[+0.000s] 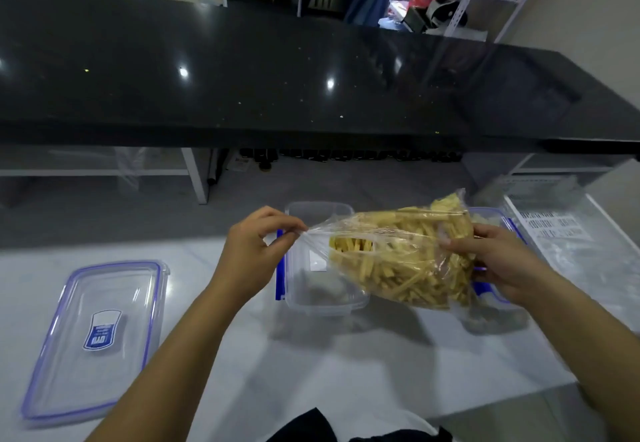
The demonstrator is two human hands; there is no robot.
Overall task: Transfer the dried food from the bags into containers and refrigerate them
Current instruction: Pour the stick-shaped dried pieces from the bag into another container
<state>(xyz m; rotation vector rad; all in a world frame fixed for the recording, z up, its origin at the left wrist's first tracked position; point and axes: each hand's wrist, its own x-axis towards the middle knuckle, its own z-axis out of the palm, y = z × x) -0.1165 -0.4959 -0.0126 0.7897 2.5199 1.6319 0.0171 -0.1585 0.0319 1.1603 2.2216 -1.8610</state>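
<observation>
Head view: we've got the bag (398,258) lifted over the tub (323,299), center of the white table (311,372). Left hand (256,251) pinches the twisted mouth end of the film, fingers closed on it. Right hand (498,261) cups the fat end, fingers wrapped round the plastic. Bag lies roughly sideways, mouth to the left, w/ pale yellow dried sticks (408,268) filling most of it.

Tub looks nearly empty, w/ something pale at its bottom; can't tell what. Lid (93,337) sits well apart at near left. A 2nd tub (498,299) is mostly hidden behind the bag on the right.

Handling, our guess: film is thin, slick, floppy; sticks are light but brittle and shift as a mass. Best we keep holding the film near the mouth and support under the bulk, not squeeze, else they snap or spill past the rim.
</observation>
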